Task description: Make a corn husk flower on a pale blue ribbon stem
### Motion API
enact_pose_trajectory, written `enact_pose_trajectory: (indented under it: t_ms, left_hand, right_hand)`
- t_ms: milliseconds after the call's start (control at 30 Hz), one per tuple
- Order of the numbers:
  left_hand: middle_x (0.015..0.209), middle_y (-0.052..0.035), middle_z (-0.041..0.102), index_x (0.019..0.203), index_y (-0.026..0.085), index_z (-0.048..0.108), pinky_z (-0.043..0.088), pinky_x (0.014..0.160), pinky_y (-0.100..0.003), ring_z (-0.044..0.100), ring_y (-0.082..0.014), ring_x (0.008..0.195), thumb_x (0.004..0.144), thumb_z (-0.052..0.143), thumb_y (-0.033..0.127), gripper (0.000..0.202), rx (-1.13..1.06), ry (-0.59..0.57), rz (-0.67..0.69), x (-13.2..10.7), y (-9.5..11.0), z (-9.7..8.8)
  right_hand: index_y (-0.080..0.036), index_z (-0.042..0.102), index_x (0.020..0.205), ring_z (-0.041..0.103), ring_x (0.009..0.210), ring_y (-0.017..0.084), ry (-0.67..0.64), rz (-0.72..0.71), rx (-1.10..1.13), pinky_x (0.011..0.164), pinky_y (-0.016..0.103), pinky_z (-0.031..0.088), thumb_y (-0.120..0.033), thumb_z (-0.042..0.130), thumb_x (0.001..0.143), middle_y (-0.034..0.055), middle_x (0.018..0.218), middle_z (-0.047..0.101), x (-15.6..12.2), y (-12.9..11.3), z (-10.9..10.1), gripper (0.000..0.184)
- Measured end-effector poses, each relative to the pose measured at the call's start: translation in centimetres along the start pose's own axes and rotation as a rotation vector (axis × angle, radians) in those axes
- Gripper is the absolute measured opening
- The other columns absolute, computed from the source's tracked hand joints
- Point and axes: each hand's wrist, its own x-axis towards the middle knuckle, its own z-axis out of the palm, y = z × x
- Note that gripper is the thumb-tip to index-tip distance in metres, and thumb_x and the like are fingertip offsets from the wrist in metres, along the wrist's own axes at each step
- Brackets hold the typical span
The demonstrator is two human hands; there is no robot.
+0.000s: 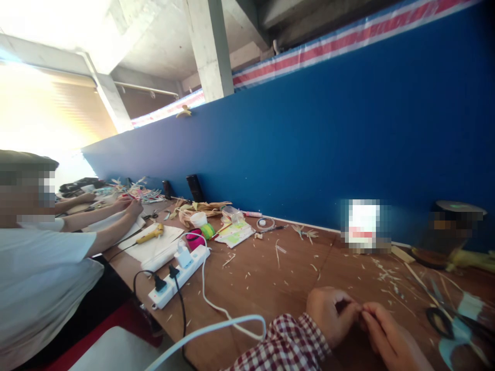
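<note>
Whatever lies between the fingertips of the left hand (pixel 330 314) and the right hand (pixel 389 332) is hidden; the thumbs and fingers are pinched narrowly and meet just above the near right part of the table (pixel 263 288), but I cannot tell whether they hold anything. If there is a small piece, it is at that meeting point. The right forearm is cut off at the near edge. On the far right, a dark container (pixel 436 247) is partly masked by coarse blocks, as is a bright white object (pixel 363 221) left of it. The scissors (pixel 440 323) on the near right are blurred, only a black handle loop being clear. On the left, a co-worker (pixel 46 278) in a pale shirt is cut off.

The left sleeve (pixel 286 340) is red-and-white checked cloth. Thin, pale, splintery scraps (pixel 386 275) lie scattered on the smooth brown table, just beyond the right hand. A flat blue partition (pixel 290 144) stands along the far side, and a squared concrete column (pixel 211 51) rises behind it.

Three plugs, two black and one white, sit in one long white power strip (pixel 158 298). Two dark upright slabs (pixel 195 188) lean near the partition. One yellow glue gun (pixel 150 234) and one white cup (pixel 198 220) lie farther left.
</note>
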Motion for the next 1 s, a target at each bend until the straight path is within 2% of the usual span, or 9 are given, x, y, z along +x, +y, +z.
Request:
enact_pose_trajectory:
  t_ms: [200,467,1000]
  left_hand:
    - [0.074,-0.002,0.068,0.082,0.02,0.07,0.042,0.062,-0.022,0.058,-0.013,0.067,0.08,0.05,0.036,0.025,-0.006,-0.02,-0.008,-0.02,0.15,-0.09]
    - [0.072,-0.0019,0.068,0.08,0.019,0.07,0.041,0.062,-0.021,0.059,-0.0127,0.067,0.079,0.053,0.033,0.022,-0.02,0.026,0.049,-0.05,0.14,-0.3]
    - [0.073,-0.0022,0.069,0.08,0.018,0.07,0.041,0.063,-0.021,0.059,-0.0123,0.069,0.079,0.054,0.032,0.021,-0.03,0.026,0.072,-0.07,0.15,-0.42]
  right_hand:
    - [-0.023,0.046,0.075,0.06,0.048,0.018,0.007,-0.02,-0.014,0.047,0.024,0.049,-0.037,0.039,0.083,0.0024,0.055,0.059,0.03,-0.02,0.01,0.019]
    - [-0.021,0.044,0.078,0.06,0.049,0.017,-0.021,-0.039,-0.037,0.049,0.024,0.05,-0.036,0.039,0.082,0.0027,0.056,0.059,0.04,-0.08,-0.11,0.016]
    - [-0.021,0.046,0.077,0.061,0.051,0.016,0.003,-0.078,-0.049,0.048,0.023,0.05,-0.036,0.041,0.081,0.0029,0.06,0.061,0.2,-0.4,-0.24,0.016]
